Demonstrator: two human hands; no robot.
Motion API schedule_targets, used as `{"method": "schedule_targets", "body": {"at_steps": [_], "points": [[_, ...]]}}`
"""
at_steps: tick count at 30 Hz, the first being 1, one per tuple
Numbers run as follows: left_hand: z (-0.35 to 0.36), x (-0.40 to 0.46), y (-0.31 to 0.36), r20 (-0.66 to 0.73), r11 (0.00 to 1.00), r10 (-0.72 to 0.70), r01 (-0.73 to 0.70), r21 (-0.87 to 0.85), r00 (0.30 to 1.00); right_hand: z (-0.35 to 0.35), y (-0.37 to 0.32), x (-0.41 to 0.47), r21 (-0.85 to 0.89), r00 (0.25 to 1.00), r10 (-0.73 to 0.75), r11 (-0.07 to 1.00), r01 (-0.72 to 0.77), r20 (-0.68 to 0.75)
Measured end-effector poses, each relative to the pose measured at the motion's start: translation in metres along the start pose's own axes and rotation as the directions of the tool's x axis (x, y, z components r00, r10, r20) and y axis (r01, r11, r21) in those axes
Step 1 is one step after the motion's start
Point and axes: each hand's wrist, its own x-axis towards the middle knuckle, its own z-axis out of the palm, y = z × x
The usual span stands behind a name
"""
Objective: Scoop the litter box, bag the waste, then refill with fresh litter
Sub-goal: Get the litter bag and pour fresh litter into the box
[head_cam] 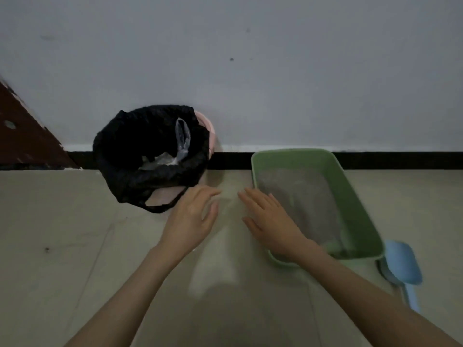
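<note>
Head view | left hand (190,219), right hand (269,221) spread, empty | bin bag (140,156), litter box (355,204), scoop (400,261), seemingly idle

Floor (75,246): beige tiles, meets wall at black baseboard.
Bin (209,136): pink, lined with black bag (140,151), at the wall edge, left.
Litter box (355,201): green, grey litter inside, far end near baseboard.
Scoop (400,264): blue, just beside box's near right corner.

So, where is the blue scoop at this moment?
In the head view, the blue scoop lies on the floor at the far right, against the near right corner of the green litter box.
</note>
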Motion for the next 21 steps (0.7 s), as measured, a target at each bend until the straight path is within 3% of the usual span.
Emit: {"method": "schedule_targets", "body": {"at_steps": [3,7,11,15,21], "points": [[0.054,-0.027,0.017,0.233,0.996,0.077,-0.084,0.020,0.969,0.017,0.031,-0.057,-0.048,0.994,0.070,0.996,-0.075,-0.086],[0.125,-0.061,0.042,0.492,0.953,0.211,-0.289,0.089,0.845,0.034,0.080,-0.123,-0.160,0.971,0.208,0.961,-0.225,-0.119],[0.161,-0.071,0.059,0.549,0.925,0.211,-0.346,0.154,0.809,0.045,0.124,-0.163,-0.217,0.936,0.350,0.911,-0.350,-0.038],[0.168,-0.063,0.066,0.512,0.940,0.129,-0.270,0.210,0.849,0.052,0.147,-0.176,-0.159,0.925,0.380,0.913,-0.376,-0.005],[0.167,-0.058,0.070,0.495,0.913,0.146,-0.309,0.265,0.857,0.056,0.152,-0.172,-0.169,0.934,0.329,0.921,-0.350,-0.143]]}}
